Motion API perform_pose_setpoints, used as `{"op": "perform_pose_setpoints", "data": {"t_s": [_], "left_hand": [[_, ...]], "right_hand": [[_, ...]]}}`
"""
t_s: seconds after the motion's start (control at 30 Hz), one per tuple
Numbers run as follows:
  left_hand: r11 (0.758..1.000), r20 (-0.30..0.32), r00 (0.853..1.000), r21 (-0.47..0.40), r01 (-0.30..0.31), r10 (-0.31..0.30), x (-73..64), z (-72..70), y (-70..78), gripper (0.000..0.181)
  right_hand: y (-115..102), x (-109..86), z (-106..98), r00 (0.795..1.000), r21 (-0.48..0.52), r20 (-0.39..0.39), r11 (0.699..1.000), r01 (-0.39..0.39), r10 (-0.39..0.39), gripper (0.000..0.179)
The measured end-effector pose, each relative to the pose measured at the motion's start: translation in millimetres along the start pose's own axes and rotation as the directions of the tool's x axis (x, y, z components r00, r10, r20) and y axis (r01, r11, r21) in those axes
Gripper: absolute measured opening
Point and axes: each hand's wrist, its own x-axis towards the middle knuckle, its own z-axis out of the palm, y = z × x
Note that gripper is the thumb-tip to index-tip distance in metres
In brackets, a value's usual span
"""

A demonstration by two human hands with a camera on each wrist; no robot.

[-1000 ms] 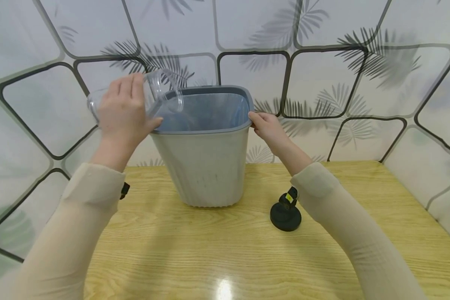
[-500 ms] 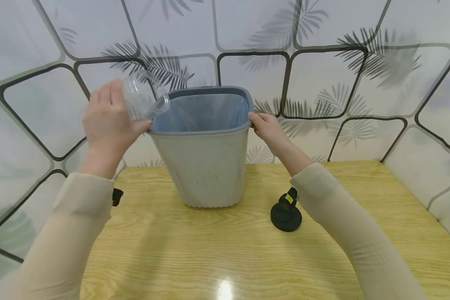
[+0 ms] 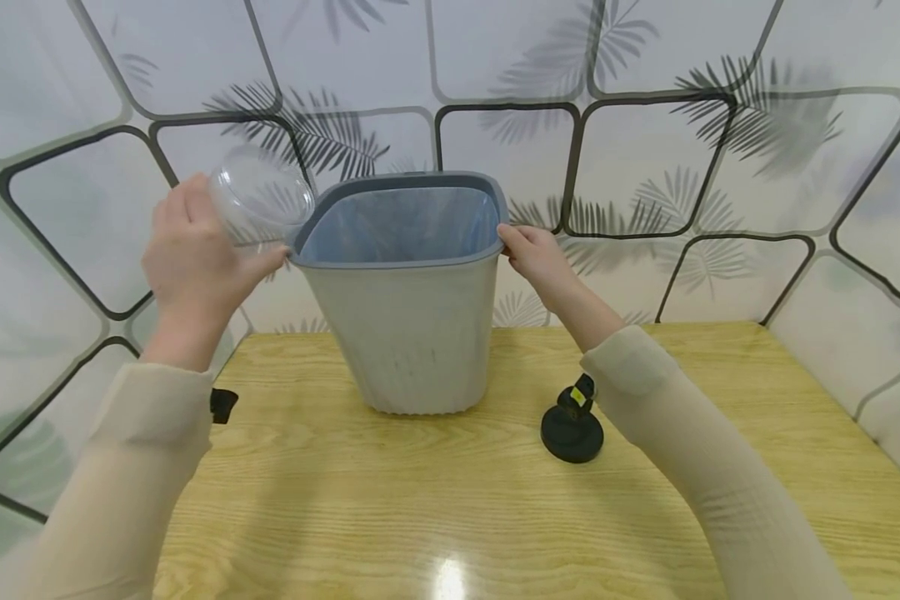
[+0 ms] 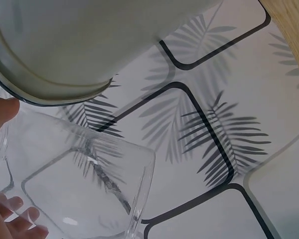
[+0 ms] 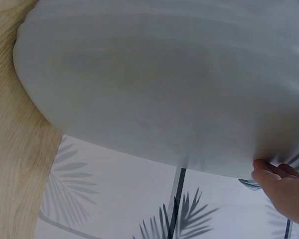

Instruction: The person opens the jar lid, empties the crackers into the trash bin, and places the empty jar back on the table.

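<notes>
A white bin point(image 3: 405, 333) with a grey rim stands upright on the wooden table, its bluish-grey inside visible in the head view. My left hand point(image 3: 198, 262) holds a clear plastic jar point(image 3: 266, 196) tilted just left of the bin. The left thumb reaches to the rim's left corner. In the left wrist view the see-through jar point(image 4: 89, 174) lies below the bin's edge, with fingertips point(image 4: 27, 221) curled at its side. My right hand point(image 3: 540, 262) pinches the rim at its right corner; in the right wrist view its fingers point(image 5: 269, 174) are tucked under the rim.
A small black stand point(image 3: 572, 432) with a round base and a yellow mark sits on the table point(image 3: 420, 500), near the right sleeve. A patterned wall covering point(image 3: 645, 167) rises close behind the bin. A small black piece point(image 3: 223, 405) shows beside the left cuff.
My left hand has moved left and slightly down with the jar, from over the bin's opening to outside its left corner. The right hand and the bin have stayed put.
</notes>
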Motion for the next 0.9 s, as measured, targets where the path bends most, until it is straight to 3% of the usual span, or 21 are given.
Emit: {"op": "perform_pose_setpoints", "data": {"t_s": [0.23,0.43,0.6,0.77,0.9], "left_hand": [[0.998,-0.017,0.999,-0.051,0.030,-0.031,-10.3,1.2,-10.3,0.079],[0.994,0.036,0.996,-0.068,0.089,-0.087,-21.6,3.3,-18.1,0.082],[0.986,0.101,0.984,-0.062,0.153,-0.146,-29.8,5.8,-24.2,0.087],[0.972,0.197,0.957,-0.060,0.229,-0.213,-39.6,7.8,-29.6,0.095],[0.965,0.199,0.953,-0.079,0.250,-0.230,-48.4,10.3,-33.4,0.095]], "right_hand": [[-0.5,-1.4,-0.5,1.000,-0.009,0.007,1.000,0.009,-0.009,0.045],[-0.3,-2.2,-1.5,1.000,-0.007,0.012,1.000,0.017,-0.017,0.045],[-0.3,-1.8,-1.2,1.000,-0.007,0.012,1.000,0.019,-0.019,0.045],[-0.3,-1.5,-1.0,1.000,-0.012,0.005,1.000,0.010,-0.010,0.045],[0.5,-1.6,-0.9,1.000,-0.015,0.004,1.000,0.014,-0.014,0.045]]}}
